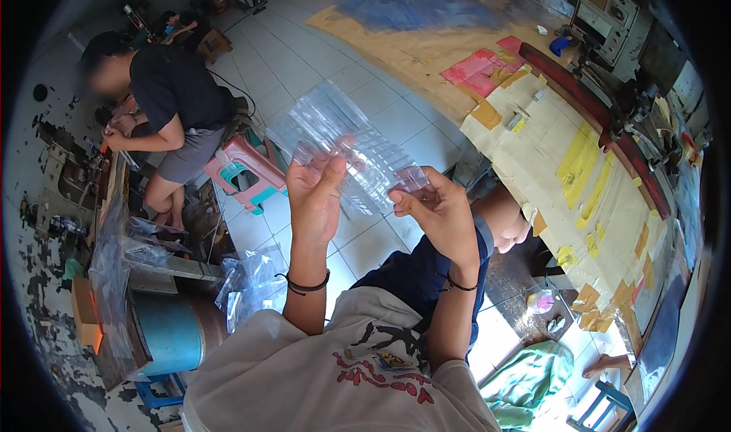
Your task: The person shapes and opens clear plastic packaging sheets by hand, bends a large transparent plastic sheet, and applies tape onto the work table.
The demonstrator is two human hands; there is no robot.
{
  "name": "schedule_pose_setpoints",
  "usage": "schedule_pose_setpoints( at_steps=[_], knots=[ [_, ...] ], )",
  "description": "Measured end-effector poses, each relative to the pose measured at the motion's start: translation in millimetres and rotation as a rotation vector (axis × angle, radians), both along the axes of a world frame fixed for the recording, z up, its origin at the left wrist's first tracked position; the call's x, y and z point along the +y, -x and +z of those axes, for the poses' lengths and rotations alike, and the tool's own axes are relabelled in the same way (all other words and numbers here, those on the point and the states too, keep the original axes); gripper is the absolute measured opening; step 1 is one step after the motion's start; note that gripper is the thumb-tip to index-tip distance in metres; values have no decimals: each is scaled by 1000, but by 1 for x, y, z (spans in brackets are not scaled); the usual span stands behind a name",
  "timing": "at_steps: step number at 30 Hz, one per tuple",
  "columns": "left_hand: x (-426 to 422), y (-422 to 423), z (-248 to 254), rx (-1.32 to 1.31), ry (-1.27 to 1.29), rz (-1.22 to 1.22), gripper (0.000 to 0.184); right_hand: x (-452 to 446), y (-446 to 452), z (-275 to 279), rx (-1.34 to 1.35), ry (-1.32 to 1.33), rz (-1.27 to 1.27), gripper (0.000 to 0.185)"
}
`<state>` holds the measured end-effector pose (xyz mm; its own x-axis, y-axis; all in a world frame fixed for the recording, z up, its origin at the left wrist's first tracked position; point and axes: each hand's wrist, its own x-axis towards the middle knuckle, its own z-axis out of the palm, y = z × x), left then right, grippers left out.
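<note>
A fan of clear, glossy plastic sheets [335, 123] is held up in front of my chest; whether they are flat sheets or bags I cannot tell. My left hand [318, 192] grips their lower left part, its thumb lying on top and its fingers behind, partly visible through the plastic. At the lower right corner, my right hand [438, 211] pinches the edge between thumb and fingers. The sheets are spread unevenly, with light glaring off their folds.
To my right stands a worktable [525, 150] covered in taped paper, with a long red machine bar [601, 120] along it. At left a co-worker [179, 89] sits by a pink stool [247, 169]. Loose plastic [255, 280] lies near a blue drum [169, 333].
</note>
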<state>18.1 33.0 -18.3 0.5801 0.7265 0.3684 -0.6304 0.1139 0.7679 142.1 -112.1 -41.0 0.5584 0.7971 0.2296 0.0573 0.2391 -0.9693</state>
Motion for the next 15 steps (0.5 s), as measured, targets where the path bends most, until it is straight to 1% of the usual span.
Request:
schedule_pose_setpoints(
  at_steps=[3,7,10,15],
  knots=[
    [-3,0,2,-50,32,-53,42,2,1,-2,-23,5,3,45],
    [-7,-2,2,-62,38,-9,41,0,10,12,-114,59,-49,57],
    [-8,-2,1,-77,22,46,39,2,11,17,-220,143,-38,67],
    [-14,-4,1,-121,39,172,39,4,16,24,-325,135,-32,70]
  ],
)
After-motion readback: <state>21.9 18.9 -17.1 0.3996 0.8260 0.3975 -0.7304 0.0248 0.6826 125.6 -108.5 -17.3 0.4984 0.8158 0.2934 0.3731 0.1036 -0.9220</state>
